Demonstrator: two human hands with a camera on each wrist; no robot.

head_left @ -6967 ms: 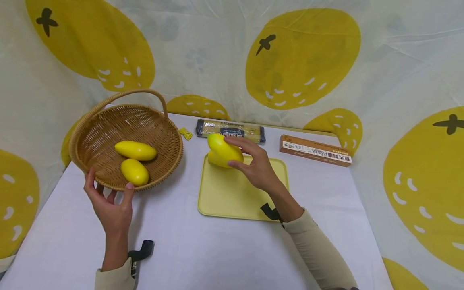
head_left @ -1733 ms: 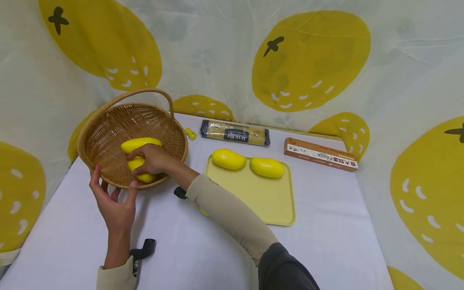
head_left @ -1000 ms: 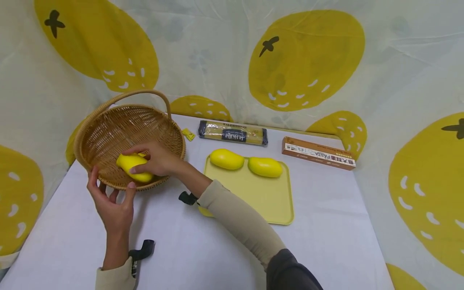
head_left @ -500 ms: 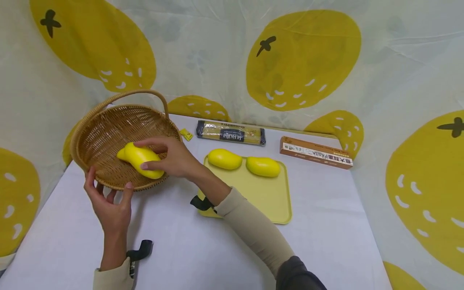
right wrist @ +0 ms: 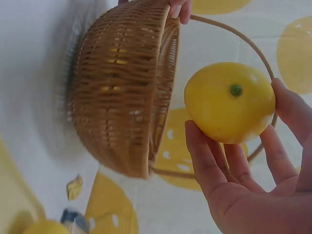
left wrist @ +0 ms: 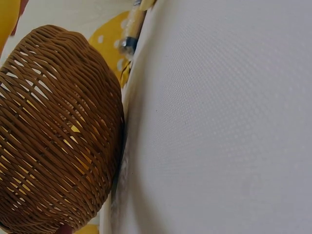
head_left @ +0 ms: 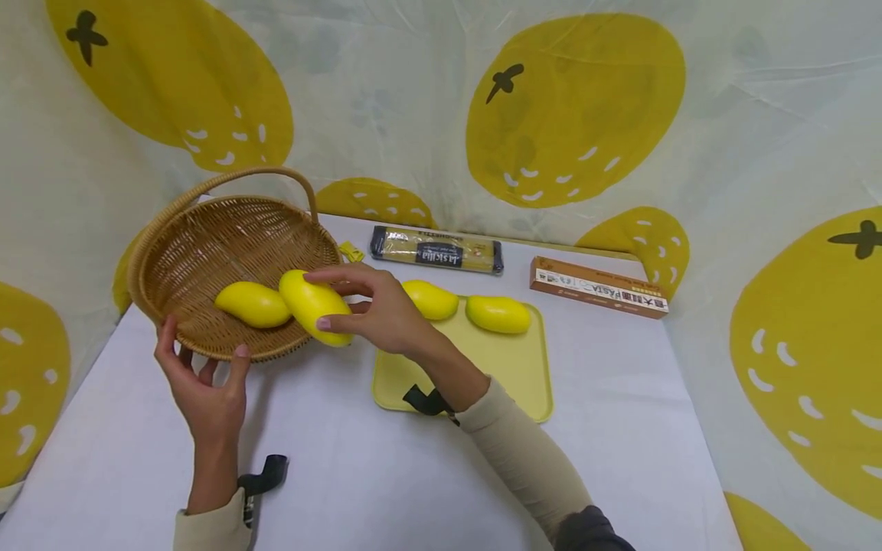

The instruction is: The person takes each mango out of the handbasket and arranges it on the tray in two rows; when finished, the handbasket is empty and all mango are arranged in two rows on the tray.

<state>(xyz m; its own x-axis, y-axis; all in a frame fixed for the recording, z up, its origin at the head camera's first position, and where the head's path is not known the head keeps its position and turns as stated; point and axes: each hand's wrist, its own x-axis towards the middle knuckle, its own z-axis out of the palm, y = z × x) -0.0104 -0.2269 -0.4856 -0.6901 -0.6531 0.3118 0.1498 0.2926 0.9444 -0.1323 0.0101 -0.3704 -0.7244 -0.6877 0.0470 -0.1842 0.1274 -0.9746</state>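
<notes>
My right hand [head_left: 386, 314] pinches a smooth yellow mango [head_left: 313, 306] between thumb and fingers, over the right side of the wicker basket [head_left: 220, 229]. The right wrist view shows this mango end-on, its green stem spot facing the camera, above the level of the basket's rim. Another mango [head_left: 253, 304] lies inside the basket. My left hand [head_left: 207, 398] grips the near rim, thumb on one side and fingers further left. Two more mangoes, one [head_left: 430, 298] partly behind my right hand and one [head_left: 498, 314] greener at its end, lie along the far edge of the yellow tray [head_left: 475, 383].
Behind the tray lies a spaghetti packet [head_left: 436, 250], with a brown pasta box [head_left: 598, 287] to its right. A small yellow wrapper [head_left: 350, 252] sits beside the basket. Fruit-printed cloth [head_left: 386, 115] hangs around the white table [head_left: 331, 459].
Earlier my right hand held a mango over the tray; two came to lie there. It then reached into the basket, took another mango and drew it right. My left hand kept gripping the rim.
</notes>
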